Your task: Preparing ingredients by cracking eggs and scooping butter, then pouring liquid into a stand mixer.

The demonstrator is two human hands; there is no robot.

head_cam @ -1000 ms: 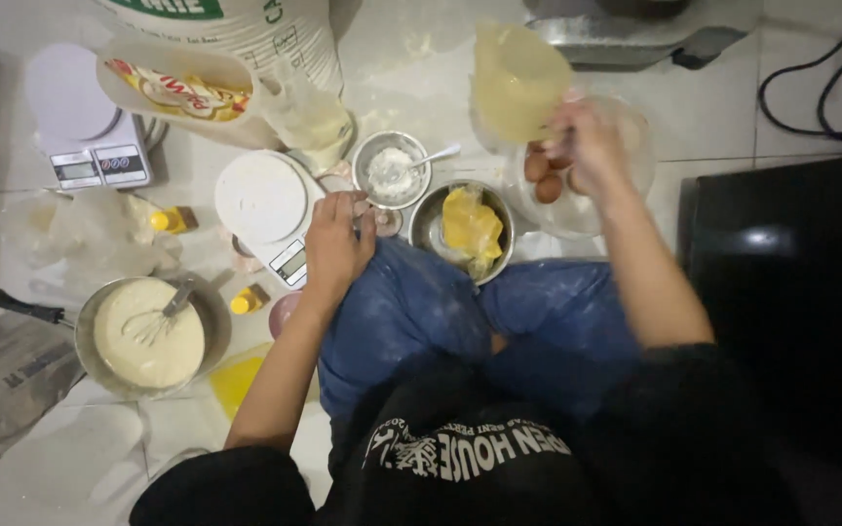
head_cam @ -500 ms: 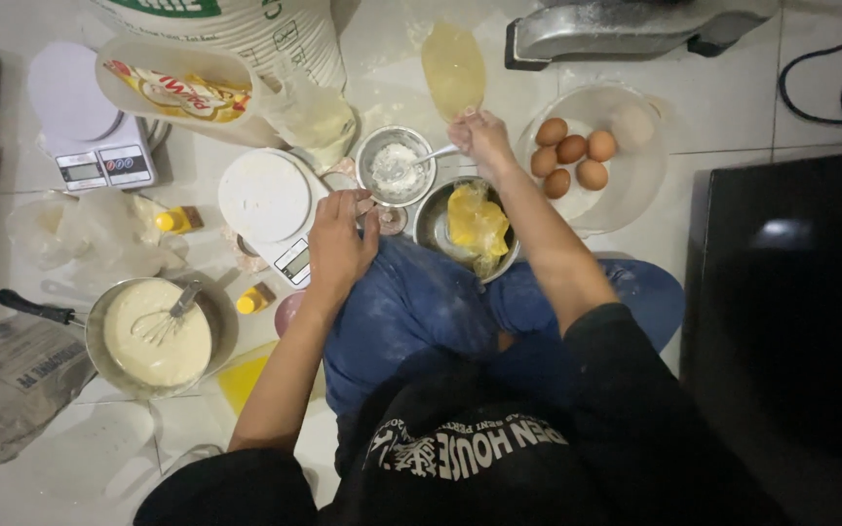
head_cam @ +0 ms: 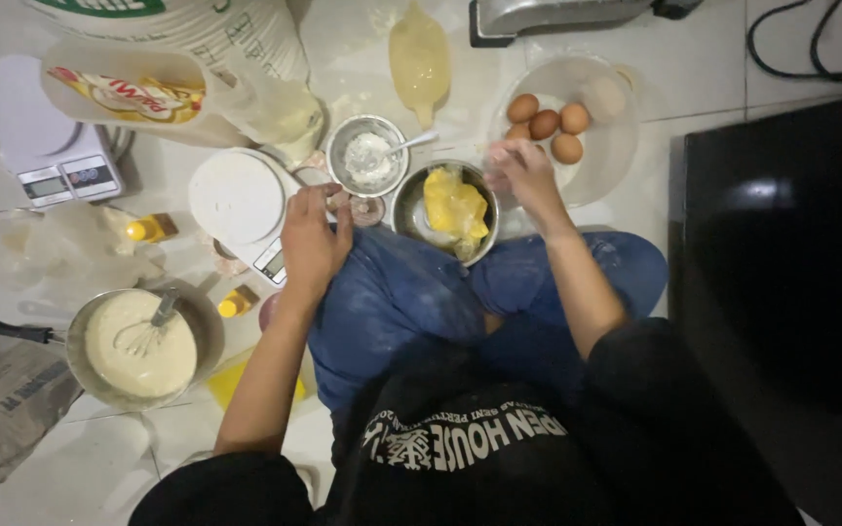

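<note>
Hands over bowls on a tiled floor.

The right hand point(head_cam: 523, 175) hovers beside the steel bowl point(head_cam: 403, 209) that holds a yellow lump point(head_cam: 453, 206); its fingers are loosely curled, and I cannot tell whether they hold anything. The left hand point(head_cam: 312, 244) rests on the knee next to a white scale point(head_cam: 241, 200), fingers curled in with nothing visible in them. A small cup of white powder point(head_cam: 367, 156) with a spoon sits just behind the bowl; eggs point(head_cam: 545, 122) lie in a clear bowl to the right. A pan of batter point(head_cam: 138, 343) with a whisk stands well apart at the left.
</note>
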